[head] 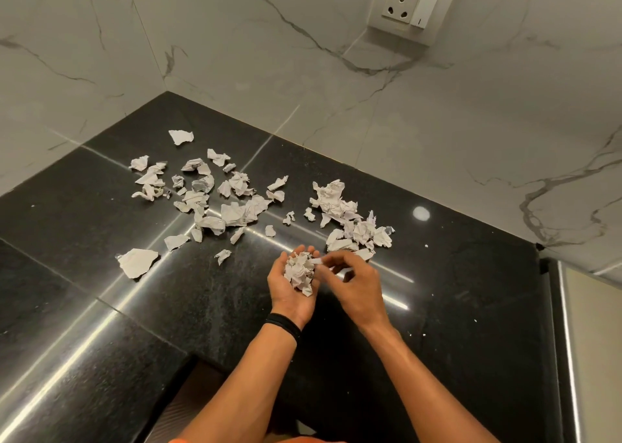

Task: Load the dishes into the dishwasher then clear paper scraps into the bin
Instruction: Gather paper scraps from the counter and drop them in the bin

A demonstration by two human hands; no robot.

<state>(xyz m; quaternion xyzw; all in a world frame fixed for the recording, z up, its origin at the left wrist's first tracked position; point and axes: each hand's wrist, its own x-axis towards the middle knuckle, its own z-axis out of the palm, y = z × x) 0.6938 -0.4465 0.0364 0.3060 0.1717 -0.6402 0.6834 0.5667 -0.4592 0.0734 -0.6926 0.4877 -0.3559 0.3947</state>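
Dozens of paper scraps (pixel 232 212) are spread across the dark polished surface (pixel 454 274), fanning out from its back corner where the two marble walls meet. One loose drift sits toward the left, and a tighter cluster (pixel 353 223) lies close to the back edge on the right. The biggest flat piece (pixel 138 262) lies alone, nearer the front-left.

And here are the hands, over the middle of the surface! The left hand (pixel 289 294) is turned palm up, its fingers cupped round a crumpled handful (pixel 298 271). The right hand (pixel 360 287) is just beside it, and its fingertips look to be pinching one small piece (pixel 316 261) at the edge of that handful. There's motion blur, so that pinch is a best reading.

The stuff is white, torn ragged and mostly creased or balled up, and a few bits show faint pencil-like marks. By my judgement it weighs next to nothing and is soft and springy. It should squash down without harm, but it is liable to spill from an overfull palm or drift in a draught.

The crumpled bits should lift easily by their raised folds. The flat ones lie tight on that glossy stone, so sliding them together or to the front edge looks surer than picking at them.

No bin is in view.
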